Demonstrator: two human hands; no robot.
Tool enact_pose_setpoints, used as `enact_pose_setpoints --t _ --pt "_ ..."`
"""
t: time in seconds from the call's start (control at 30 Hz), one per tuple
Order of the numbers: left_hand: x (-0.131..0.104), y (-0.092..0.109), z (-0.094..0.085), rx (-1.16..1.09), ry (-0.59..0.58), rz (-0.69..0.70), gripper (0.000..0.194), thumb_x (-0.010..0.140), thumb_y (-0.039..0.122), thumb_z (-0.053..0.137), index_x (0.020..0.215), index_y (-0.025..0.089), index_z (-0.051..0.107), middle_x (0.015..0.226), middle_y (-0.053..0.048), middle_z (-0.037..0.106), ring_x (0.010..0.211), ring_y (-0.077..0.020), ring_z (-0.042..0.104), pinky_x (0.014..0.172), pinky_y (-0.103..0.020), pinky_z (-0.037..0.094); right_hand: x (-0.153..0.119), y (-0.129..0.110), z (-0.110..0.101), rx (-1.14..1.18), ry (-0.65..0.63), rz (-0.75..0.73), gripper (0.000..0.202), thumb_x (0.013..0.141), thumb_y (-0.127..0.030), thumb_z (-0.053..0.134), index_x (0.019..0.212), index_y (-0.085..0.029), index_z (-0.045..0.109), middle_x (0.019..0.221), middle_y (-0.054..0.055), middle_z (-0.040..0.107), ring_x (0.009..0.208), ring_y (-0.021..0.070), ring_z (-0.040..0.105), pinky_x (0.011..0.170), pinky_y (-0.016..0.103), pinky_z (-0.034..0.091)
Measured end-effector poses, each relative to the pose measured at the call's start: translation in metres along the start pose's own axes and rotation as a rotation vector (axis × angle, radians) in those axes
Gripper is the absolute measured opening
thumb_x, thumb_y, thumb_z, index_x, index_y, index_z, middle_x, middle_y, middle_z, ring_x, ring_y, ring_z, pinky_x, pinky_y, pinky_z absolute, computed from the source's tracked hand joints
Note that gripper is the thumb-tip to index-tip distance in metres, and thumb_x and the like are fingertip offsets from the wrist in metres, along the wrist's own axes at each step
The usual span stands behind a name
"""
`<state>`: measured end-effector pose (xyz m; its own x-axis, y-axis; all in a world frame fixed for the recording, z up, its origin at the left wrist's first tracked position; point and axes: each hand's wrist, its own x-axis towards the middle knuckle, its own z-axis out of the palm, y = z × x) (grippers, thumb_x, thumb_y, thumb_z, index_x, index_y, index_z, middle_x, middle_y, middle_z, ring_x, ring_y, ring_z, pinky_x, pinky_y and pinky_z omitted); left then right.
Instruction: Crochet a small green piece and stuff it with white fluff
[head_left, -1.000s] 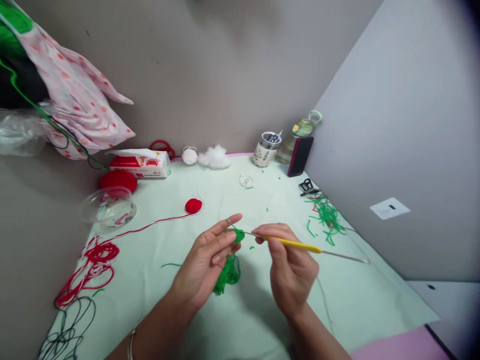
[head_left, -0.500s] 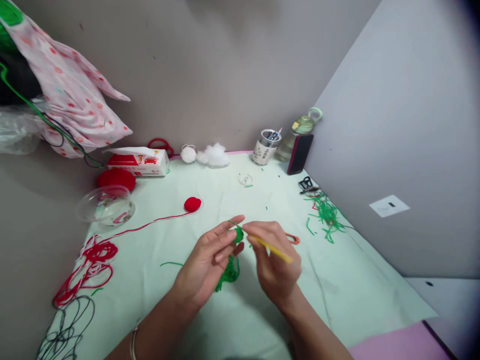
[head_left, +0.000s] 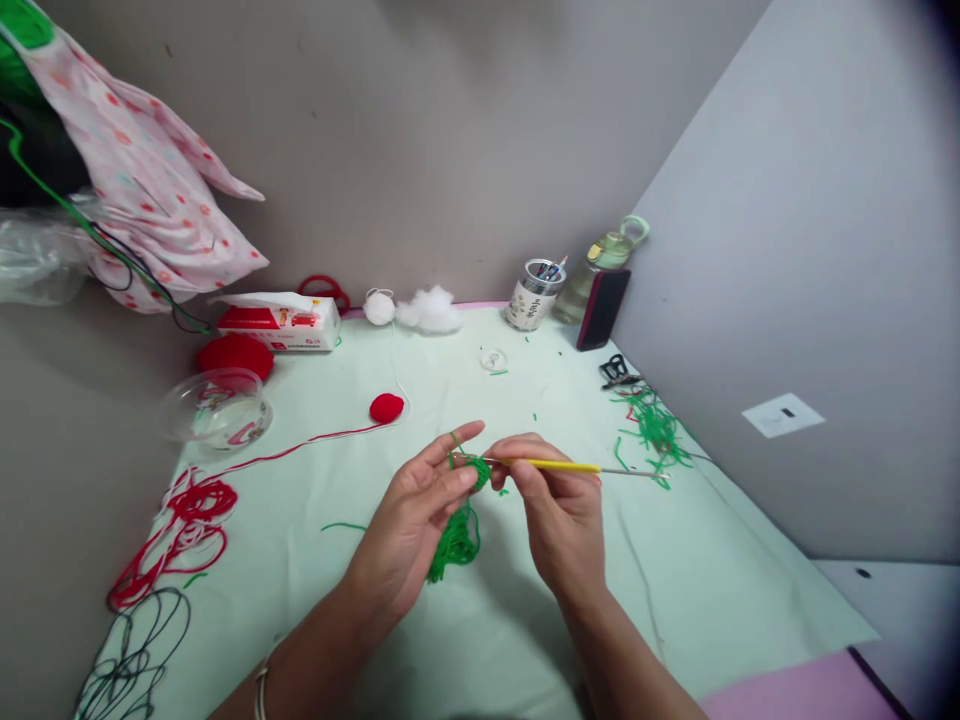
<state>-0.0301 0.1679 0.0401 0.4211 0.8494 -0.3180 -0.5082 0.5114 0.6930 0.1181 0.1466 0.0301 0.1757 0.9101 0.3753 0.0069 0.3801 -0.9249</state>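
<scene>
Between its thumb and fingers, my left hand pinches a small green crochet piece. A strand of green yarn runs up over its raised forefinger. My right hand is closed round a crochet hook with a yellow grip and metal shafts at both ends. The hook lies nearly level, its left end at the top of the green piece, with yarn around the shaft. Below the hands a bundle of green yarn rests on the pale tablecloth.
A red ball lies ahead, with red and white yarn at left. Along the back stand a tissue pack, white stuffing, a pen tin, a bottle and a phone. Green yarn scraps lie at right.
The hook has swung from slanting down toward me to nearly level, its left end now at the green piece. My right hand has turned with it; my left keeps its pinch.
</scene>
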Motion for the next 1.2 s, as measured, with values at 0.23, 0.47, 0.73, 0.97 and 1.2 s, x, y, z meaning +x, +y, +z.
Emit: enact_pose_setpoints --t 0.23,0.47,0.73,0.97,1.2 --pt "0.001 0.005 -0.001 -0.074 -0.001 -0.044 0.040 0.084 0.020 0.079 0.124 0.020 0.078 0.070 0.005 0.052 0.058 -0.0077 0.038 0.080 -0.021 0.050 0.002 0.002 -0.006 -0.013 -0.006 0.056 0.016 0.100 -0.026 0.064 0.097 -0.023 0.078 0.086 0.002 0.071 0.073 0.0139 0.065 0.068 0.028 0.055" --pt "0.001 0.011 -0.004 -0.018 -0.011 -0.005 0.031 0.079 0.021 0.081 0.110 0.021 0.083 0.081 0.002 0.059 0.063 -0.0075 0.045 0.076 -0.021 0.049 0.007 0.000 -0.010 0.198 0.082 0.127 0.020 0.098 -0.035 0.066 0.087 -0.021 0.076 0.082 0.002 0.069 0.063 0.0128 0.060 0.060 0.028 0.052" --pt "-0.003 0.002 0.000 0.248 0.011 0.116 0.029 0.087 0.029 0.077 0.115 0.028 0.081 0.093 -0.003 0.070 0.091 -0.0170 0.060 0.084 -0.027 0.046 0.001 0.003 -0.005 0.089 0.053 0.106 0.017 0.098 -0.034 0.067 0.095 -0.023 0.079 0.089 0.005 0.074 0.072 0.0157 0.063 0.065 0.030 0.052" --pt "-0.004 0.006 -0.003 0.275 0.046 0.144 0.029 0.084 0.027 0.078 0.113 0.029 0.082 0.087 -0.002 0.062 0.085 -0.0161 0.055 0.077 -0.026 0.046 0.005 -0.005 -0.005 0.216 0.045 0.137 0.023 0.102 -0.035 0.061 0.090 -0.020 0.073 0.084 0.004 0.076 0.065 0.0136 0.066 0.062 0.028 0.056" --pt "-0.005 0.000 0.001 0.445 0.197 0.292 0.031 0.081 0.021 0.081 0.111 0.029 0.082 0.083 0.001 0.062 0.075 -0.0132 0.051 0.077 -0.025 0.046 -0.010 -0.007 0.000 -0.487 -0.054 -0.387 0.025 0.102 -0.009 0.052 0.112 -0.023 0.070 0.095 0.006 0.076 0.084 0.0167 0.072 0.073 0.030 0.060"
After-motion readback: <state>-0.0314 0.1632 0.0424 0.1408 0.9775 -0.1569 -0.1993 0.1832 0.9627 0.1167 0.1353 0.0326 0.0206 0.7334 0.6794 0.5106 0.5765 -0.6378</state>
